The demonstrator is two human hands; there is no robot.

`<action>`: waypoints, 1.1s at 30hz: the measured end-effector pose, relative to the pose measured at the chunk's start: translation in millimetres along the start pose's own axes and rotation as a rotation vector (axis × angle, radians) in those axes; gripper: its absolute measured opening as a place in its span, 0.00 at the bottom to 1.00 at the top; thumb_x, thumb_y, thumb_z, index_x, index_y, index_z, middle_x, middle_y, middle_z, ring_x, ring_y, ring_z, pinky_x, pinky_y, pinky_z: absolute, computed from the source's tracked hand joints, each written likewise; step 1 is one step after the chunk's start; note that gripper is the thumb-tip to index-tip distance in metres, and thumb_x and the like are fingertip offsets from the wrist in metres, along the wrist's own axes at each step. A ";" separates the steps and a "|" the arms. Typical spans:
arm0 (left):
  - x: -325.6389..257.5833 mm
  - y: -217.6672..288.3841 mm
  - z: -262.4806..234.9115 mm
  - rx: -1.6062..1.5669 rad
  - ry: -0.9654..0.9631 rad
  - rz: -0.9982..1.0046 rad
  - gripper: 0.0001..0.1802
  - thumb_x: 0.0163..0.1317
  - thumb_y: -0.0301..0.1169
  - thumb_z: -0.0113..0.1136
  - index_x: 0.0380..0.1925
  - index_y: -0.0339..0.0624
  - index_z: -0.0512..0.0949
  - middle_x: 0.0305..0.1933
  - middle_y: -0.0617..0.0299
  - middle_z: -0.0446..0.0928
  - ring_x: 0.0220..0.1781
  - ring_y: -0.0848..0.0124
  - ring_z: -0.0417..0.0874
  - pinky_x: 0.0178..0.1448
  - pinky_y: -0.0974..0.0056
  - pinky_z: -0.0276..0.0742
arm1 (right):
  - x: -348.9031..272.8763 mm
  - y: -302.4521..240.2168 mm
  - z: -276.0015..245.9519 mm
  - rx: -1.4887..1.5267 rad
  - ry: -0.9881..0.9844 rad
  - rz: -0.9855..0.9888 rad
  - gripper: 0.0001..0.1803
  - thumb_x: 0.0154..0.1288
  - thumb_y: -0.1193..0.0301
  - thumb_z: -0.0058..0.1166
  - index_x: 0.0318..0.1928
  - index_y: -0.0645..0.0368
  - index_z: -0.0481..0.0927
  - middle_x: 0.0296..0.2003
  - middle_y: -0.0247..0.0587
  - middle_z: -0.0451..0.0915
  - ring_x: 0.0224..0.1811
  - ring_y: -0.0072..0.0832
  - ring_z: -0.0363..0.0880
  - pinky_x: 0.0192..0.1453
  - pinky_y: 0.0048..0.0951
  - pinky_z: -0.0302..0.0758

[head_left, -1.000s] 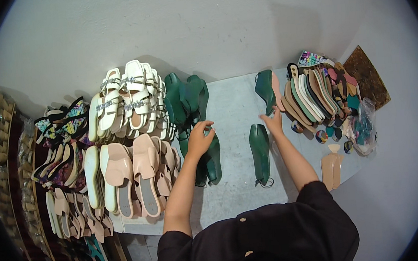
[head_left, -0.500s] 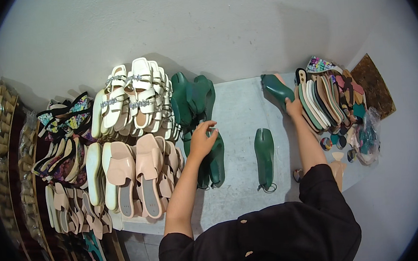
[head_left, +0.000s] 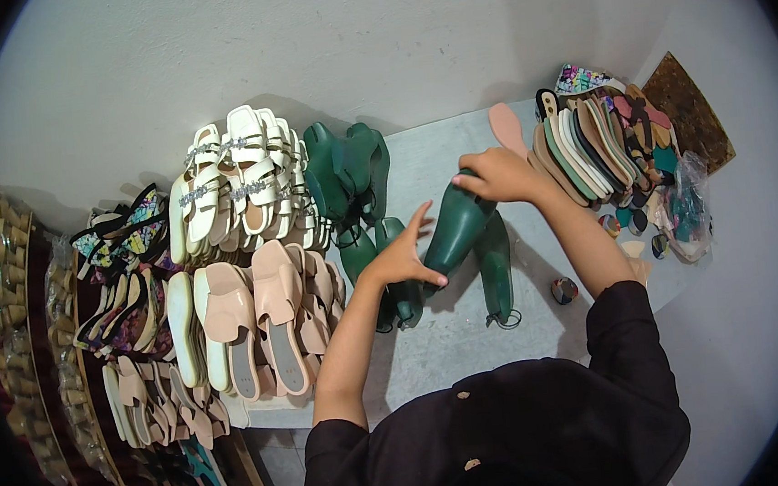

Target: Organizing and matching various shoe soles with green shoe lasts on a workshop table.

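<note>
1. Held last (head_left: 459, 228): now raised over the middle of the bench (head_left: 452, 352), slanting down to the left; half a second ago, at the far right beside the soles (head_left: 576, 157).
2. Right hand (head_left: 501, 175): fingers closed around the upper end of the held last; brought leftward and nearer the body since the earlier frame.
3. Left hand (head_left: 399, 259): fingers spread wide, thumb at the lower end of the held last; cannot tell whether bearing any weight. Before, less spread and beside the other lasts (head_left: 327, 179).
4. Lone last (head_left: 497, 276): same place on the bench, but now partly covered from view by the held last.
5. Insole (head_left: 506, 127): now bare to view beside the soles, earlier mostly hidden.
6. White sandals (head_left: 247, 149) and pink slides (head_left: 275, 275): unchanged at left.
</note>
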State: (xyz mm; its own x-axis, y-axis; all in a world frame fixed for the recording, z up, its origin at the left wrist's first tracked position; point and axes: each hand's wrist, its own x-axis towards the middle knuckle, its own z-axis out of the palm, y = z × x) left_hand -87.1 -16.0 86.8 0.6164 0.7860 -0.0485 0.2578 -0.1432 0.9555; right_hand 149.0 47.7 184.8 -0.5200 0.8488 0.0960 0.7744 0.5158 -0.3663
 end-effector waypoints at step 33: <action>-82.7 -3.4 8.6 -0.632 0.507 -0.367 0.32 0.55 0.44 0.63 0.50 0.26 0.70 0.40 0.57 0.77 0.38 0.74 0.78 0.42 0.71 0.73 | -133.1 -45.2 139.7 1.225 -0.075 0.653 0.24 0.53 0.67 0.57 0.50 0.66 0.74 0.40 0.43 0.79 0.40 0.28 0.78 0.44 0.27 0.74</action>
State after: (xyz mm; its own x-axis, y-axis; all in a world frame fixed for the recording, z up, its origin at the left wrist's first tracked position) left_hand -132.5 -85.7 85.2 0.1331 0.9103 -0.3920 -0.1771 0.4110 0.8943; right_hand 132.8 -104.8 59.3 -0.2381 0.8658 -0.4401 0.0965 -0.4298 -0.8978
